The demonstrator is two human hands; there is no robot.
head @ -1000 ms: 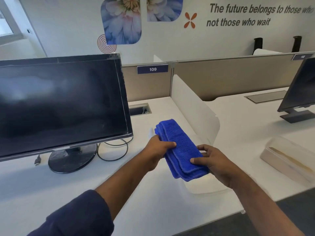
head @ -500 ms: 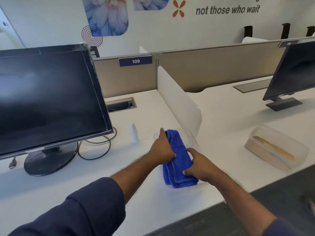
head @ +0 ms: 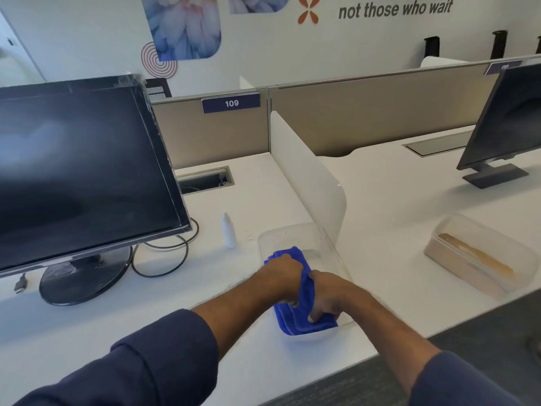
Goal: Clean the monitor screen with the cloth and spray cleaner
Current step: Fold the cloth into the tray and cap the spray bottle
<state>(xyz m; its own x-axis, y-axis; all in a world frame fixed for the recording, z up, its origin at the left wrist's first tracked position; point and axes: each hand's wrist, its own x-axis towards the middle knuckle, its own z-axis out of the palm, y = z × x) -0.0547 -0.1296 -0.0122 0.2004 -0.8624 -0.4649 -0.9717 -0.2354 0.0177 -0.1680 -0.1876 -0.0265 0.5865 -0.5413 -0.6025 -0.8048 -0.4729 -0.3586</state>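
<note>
A folded blue cloth (head: 295, 320) lies inside a clear plastic tray (head: 295, 232) near the desk's front edge. My left hand (head: 282, 276) grips the cloth's far part and my right hand (head: 328, 297) grips its near part, both down in the tray. A small white spray bottle (head: 228, 230) stands upright just left of the tray. The black monitor (head: 82, 171) with a dark screen stands at the left on a round base (head: 85, 276).
A white divider panel (head: 307, 171) rises right behind the tray. Black cables (head: 164, 259) loop beside the monitor base. A second clear box (head: 480, 259) with tan contents sits at the right, and another monitor (head: 506, 118) stands far right. A cable slot (head: 205, 180) opens in the desk.
Both hands have lowered the blue cloth from above the desk down into the clear tray. The view has tilted down, and the spray bottle has come into sight.
</note>
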